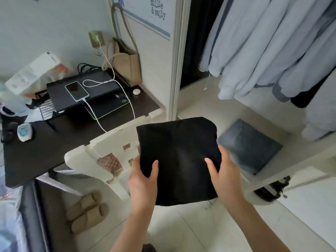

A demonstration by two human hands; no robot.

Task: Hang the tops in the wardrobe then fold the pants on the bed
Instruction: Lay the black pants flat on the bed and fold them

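Folded black fabric pants (pixel 177 160) held up in both hands before the open wardrobe.

The left hand (pixel 143 180) grips the bundle's left edge, thumb on top; the right hand (pixel 224 171) grips the right edge likewise. The bundle hangs in the air over a cream plastic chair (pixel 109 146). Folded blue denim jeans (pixel 251 148) lie on the white wardrobe shelf (pixel 209 110), under hanging pale blue shirts (pixel 263 42). A dark counter (pixel 60 135) stands left.

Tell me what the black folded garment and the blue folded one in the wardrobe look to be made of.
Black folded garment: matte, soft woven or knit cloth, probably cotton; it shows no sheen and sags between both hands. Blue folded garment: looks like denim, with faded, mottled blue and a stitched seam along one edge.
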